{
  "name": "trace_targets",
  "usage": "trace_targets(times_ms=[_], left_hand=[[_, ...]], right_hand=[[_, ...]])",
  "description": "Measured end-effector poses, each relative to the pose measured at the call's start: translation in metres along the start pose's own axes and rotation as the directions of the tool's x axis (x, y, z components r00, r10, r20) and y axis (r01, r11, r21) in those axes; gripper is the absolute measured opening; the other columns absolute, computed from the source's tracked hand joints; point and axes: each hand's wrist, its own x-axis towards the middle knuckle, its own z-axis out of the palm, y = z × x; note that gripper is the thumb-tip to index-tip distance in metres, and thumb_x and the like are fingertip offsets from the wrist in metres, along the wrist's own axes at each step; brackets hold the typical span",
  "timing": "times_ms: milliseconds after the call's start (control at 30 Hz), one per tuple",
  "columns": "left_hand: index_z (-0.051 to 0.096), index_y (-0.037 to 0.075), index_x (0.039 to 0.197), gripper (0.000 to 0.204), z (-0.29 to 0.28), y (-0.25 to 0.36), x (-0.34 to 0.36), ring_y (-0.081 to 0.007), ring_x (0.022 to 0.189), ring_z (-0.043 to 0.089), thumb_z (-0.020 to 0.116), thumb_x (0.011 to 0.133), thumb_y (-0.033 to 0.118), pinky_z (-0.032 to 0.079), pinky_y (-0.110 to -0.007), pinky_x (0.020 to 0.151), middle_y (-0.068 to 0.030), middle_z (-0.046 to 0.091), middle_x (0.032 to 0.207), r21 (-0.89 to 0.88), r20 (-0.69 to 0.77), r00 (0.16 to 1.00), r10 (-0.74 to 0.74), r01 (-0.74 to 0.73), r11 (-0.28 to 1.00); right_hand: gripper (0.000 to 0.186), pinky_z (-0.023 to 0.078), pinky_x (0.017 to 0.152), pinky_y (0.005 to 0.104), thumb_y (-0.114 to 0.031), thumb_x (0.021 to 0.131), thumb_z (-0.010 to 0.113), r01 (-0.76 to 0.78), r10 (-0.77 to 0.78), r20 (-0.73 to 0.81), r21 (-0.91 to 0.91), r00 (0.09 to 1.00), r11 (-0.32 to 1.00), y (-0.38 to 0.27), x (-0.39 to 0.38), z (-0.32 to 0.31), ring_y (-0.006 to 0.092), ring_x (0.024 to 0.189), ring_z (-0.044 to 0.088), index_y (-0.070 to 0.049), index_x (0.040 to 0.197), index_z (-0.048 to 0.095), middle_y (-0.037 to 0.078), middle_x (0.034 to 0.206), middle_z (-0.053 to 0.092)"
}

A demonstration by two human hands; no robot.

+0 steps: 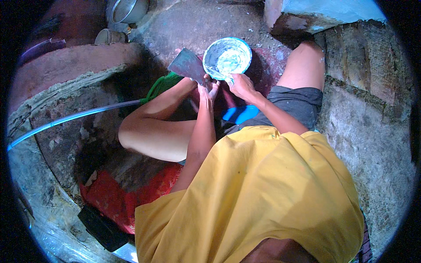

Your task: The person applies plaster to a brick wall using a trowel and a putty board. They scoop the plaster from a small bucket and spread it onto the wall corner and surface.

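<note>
A round bowl [212, 53] with a pale rim holds thick white paste, some of it smeared up the inner wall. My left hand [208, 91], closed and smudged with white, is at the bowl's near left side. From it a dark, flat, wide-ended scraper [186, 64] points up and to the left, its narrow end at my fingers. My right hand [242, 87] is closed at the near right rim of the bowl, its fingertips pinching there. Anything small between those fingertips is too blurred to tell.
My bent legs flank the bowl, over a dark red surface [267, 57]. A blue piece [241, 114] lies below my hands. At left run a pale hose [79, 116] and green mesh [162, 83]. A metal pot [129, 11] stands far left; a pale block [315, 15] far right.
</note>
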Motion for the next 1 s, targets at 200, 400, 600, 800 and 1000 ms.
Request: trace_targets(times_ms=[200,400,600,800,1000], left_hand=[[0.052,0.008,0.062,0.028,-0.011,-0.001,0.008,-0.0262,0.106,0.044,0.052,0.082,0.027,0.031,-0.045,0.098,-0.0105,0.058,0.089,-0.035,-0.051,0.998,0.024,-0.026,0.999],[0.052,0.006,0.065,0.028,-0.025,-0.001,0.017,-0.0252,0.099,0.046,0.049,0.083,0.028,0.034,-0.044,0.095,-0.0101,0.057,0.083,0.093,-0.088,0.987,0.137,-0.129,0.987],[0.053,0.01,0.072,0.026,-0.025,-0.002,0.016,-0.0218,0.094,0.048,0.047,0.085,0.032,0.036,-0.043,0.091,-0.0008,0.055,0.075,-0.014,0.042,0.999,0.011,-0.011,1.0],[0.053,0.01,0.09,0.027,-0.015,-0.004,0.009,-0.0236,0.089,0.051,0.053,0.081,0.036,0.044,-0.046,0.075,-0.0041,0.056,0.088,0.181,-0.196,0.973,0.122,-0.086,0.98],[0.051,0.017,0.066,0.033,0.002,-0.008,0.0,-0.0199,0.094,0.047,0.045,0.086,0.042,0.031,-0.043,0.09,0.0039,0.054,0.075,0.225,-0.204,0.977,0.064,-0.016,0.974]], right_hand=[[0.021,0.047,0.064,0.0459,-0.016,0.072,0.056,-0.011,0.011,-0.019,-0.029,1.0,1.0,-0.023,0.01,-0.002,0.0382,0.071,0.06,-0.001,0.087,0.06,0.023,0.075,0.06],[0.021,0.045,0.066,0.0483,-0.017,0.076,0.052,-0.043,0.047,0.048,-0.077,0.998,0.996,-0.027,0.019,0.005,0.0402,0.077,0.058,0.0,0.087,0.058,0.025,0.078,0.059],[0.026,0.045,0.071,0.0474,-0.018,0.075,0.052,-0.179,0.179,-0.001,0.039,0.984,0.983,-0.008,0.042,0.022,0.0396,0.083,0.057,0.0,0.094,0.057,0.025,0.086,0.059],[0.028,0.046,0.075,0.042,-0.021,0.075,0.053,0.011,0.012,0.129,-0.179,0.992,0.984,0.034,0.037,-0.027,0.0347,0.083,0.059,-0.011,0.099,0.063,0.019,0.088,0.062],[0.034,0.047,0.075,0.0424,-0.025,0.067,0.059,-0.046,0.093,0.383,-0.129,0.919,0.991,0.048,0.042,-0.051,0.0358,0.084,0.059,-0.002,0.092,0.062,0.024,0.087,0.06]])
